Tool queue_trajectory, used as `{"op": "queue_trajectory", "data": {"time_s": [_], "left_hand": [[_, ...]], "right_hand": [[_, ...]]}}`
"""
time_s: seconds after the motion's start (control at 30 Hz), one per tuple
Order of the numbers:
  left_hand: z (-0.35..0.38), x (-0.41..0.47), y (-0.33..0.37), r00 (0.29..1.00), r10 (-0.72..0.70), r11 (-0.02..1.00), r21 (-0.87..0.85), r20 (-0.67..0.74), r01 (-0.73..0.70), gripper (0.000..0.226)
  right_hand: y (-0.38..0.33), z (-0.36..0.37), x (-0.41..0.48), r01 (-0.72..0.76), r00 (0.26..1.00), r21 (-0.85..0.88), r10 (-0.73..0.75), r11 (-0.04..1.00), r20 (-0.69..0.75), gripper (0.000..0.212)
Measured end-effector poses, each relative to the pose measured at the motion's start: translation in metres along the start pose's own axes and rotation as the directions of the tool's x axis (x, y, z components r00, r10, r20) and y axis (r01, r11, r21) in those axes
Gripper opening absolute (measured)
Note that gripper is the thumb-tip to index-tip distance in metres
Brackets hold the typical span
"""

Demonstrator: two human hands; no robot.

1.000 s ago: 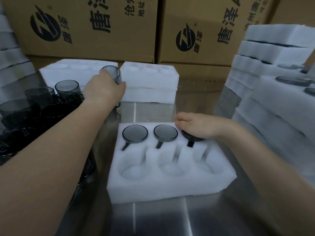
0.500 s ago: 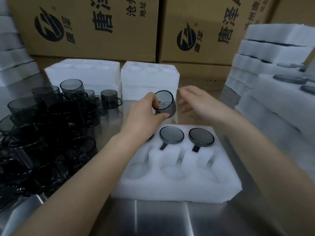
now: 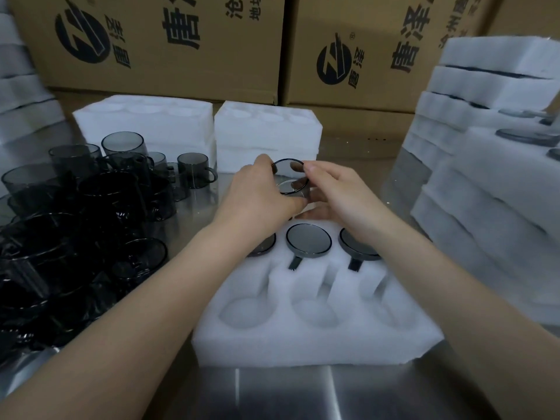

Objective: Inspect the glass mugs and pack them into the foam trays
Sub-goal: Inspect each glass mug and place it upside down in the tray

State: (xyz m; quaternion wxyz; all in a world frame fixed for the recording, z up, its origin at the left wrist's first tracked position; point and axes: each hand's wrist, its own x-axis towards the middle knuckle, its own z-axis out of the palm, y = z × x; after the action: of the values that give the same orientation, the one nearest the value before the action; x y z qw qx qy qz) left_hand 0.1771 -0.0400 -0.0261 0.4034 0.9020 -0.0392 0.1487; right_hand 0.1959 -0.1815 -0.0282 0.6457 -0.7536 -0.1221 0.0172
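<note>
Both my hands hold one smoky grey glass mug [image 3: 291,179] above the far edge of the white foam tray [image 3: 315,338]. My left hand [image 3: 260,195] grips its left side, and my right hand [image 3: 336,192] holds its right side, fingers curled round the rim and body. The mug's mouth is tipped toward me. In the tray's far row sit three mugs: the middle one [image 3: 308,240] and the right one [image 3: 354,244] show plainly, the left one [image 3: 263,247] is partly behind my left wrist. The near row's three pockets are empty.
A heap of dark glass mugs [image 3: 81,225] fills the steel table's left side. Two stacks of empty foam trays [image 3: 266,137] stand behind. Tall stacks of packed foam trays [image 3: 491,165] rise at the right. Cardboard boxes [image 3: 169,47] line the back.
My left hand lifted a mug from the heap at the left and carried it to the centre. My right hand left the tray's right mug and now grips the carried mug too.
</note>
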Motion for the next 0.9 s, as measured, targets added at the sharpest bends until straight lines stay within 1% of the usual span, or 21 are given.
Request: {"op": "queue_trajectory", "data": {"time_s": [0.03, 0.07, 0.1, 0.13, 0.2, 0.3, 0.33, 0.37, 0.43, 0.47, 0.5, 0.53, 0.6, 0.7, 0.8, 0.9], "left_hand": [[-0.002, 0.000, 0.000, 1.000, -0.012, 1.000, 0.015, 0.015, 0.011, 0.051], [-0.004, 0.000, 0.000, 0.999, -0.019, 1.000, 0.016, 0.027, 0.019, 0.049], [-0.006, 0.000, -0.001, 0.999, -0.022, 1.000, 0.007, 0.035, 0.022, 0.047], [-0.008, 0.001, -0.002, 0.999, -0.024, 1.000, -0.008, 0.042, 0.024, 0.046], [-0.010, 0.002, -0.003, 0.999, -0.017, 0.999, -0.040, 0.044, 0.018, 0.043], [-0.009, 0.002, -0.004, 0.999, 0.021, 0.995, -0.102, 0.035, -0.018, 0.044], [-0.008, 0.002, -0.004, 0.999, 0.030, 0.988, -0.153, 0.037, -0.025, 0.047], [-0.008, 0.002, -0.005, 0.999, 0.031, 0.975, -0.220, 0.037, -0.022, 0.050], [-0.008, 0.002, -0.006, 0.999, 0.032, 0.936, -0.352, 0.021, -0.022, 0.051], [-0.007, 0.002, -0.007, 0.999, 0.045, 0.921, -0.387, -0.001, -0.042, 0.049], [-0.007, 0.002, -0.008, 0.998, 0.062, 0.916, -0.396, -0.028, -0.068, 0.049], [-0.006, 0.002, -0.010, 0.996, 0.077, 0.915, -0.393, -0.050, -0.091, 0.050], [-0.007, 0.001, -0.011, 0.992, 0.103, 0.913, -0.391, -0.067, -0.121, 0.053], [-0.007, -0.001, -0.010, 0.983, 0.170, 0.906, -0.380, -0.070, -0.183, 0.057], [-0.006, -0.002, -0.007, 0.960, 0.263, 0.923, -0.264, -0.099, -0.280, 0.062], [-0.005, -0.003, -0.005, 0.934, 0.350, 0.923, -0.145, -0.066, -0.356, 0.065]], "right_hand": [[0.002, 0.002, -0.001, 0.052, 0.998, -0.113, -0.056, 0.992, -0.034, 0.027], [0.003, 0.005, -0.004, 0.120, 0.989, -0.261, -0.138, 0.958, -0.053, 0.027], [0.004, 0.007, -0.006, 0.191, 0.974, -0.404, -0.225, 0.895, -0.036, 0.028], [0.005, 0.009, -0.007, 0.251, 0.957, -0.510, -0.290, 0.823, 0.004, 0.028], [0.006, 0.011, -0.009, 0.307, 0.936, -0.609, -0.346, 0.732, 0.056, 0.031], [0.007, 0.011, -0.009, 0.320, 0.921, -0.667, -0.385, 0.672, 0.054, 0.036], [0.007, 0.011, -0.009, 0.315, 0.921, -0.648, -0.388, 0.693, 0.034, 0.037], [0.006, 0.010, -0.009, 0.297, 0.930, -0.583, -0.368, 0.756, -0.003, 0.036], [0.004, 0.009, -0.007, 0.208, 0.967, -0.326, -0.243, 0.922, -0.070, 0.032], [0.003, 0.008, -0.005, 0.167, 0.980, -0.189, -0.183, 0.968, -0.072, 0.030], [0.002, 0.006, -0.004, 0.152, 0.985, -0.095, -0.158, 0.984, -0.064, 0.027], [0.002, 0.005, -0.004, 0.156, 0.986, -0.039, -0.158, 0.987, -0.056, 0.026], [0.002, 0.003, -0.003, 0.170, 0.984, 0.032, -0.168, 0.985, -0.054, 0.024], [0.002, -0.001, -0.002, 0.148, 0.987, 0.123, -0.139, 0.981, -0.078, 0.018], [0.002, -0.004, -0.002, 0.128, 0.987, 0.166, -0.109, 0.978, -0.119, 0.017], [0.004, -0.005, -0.002, 0.125, 0.984, 0.169, -0.099, 0.978, -0.150, 0.022]]}}
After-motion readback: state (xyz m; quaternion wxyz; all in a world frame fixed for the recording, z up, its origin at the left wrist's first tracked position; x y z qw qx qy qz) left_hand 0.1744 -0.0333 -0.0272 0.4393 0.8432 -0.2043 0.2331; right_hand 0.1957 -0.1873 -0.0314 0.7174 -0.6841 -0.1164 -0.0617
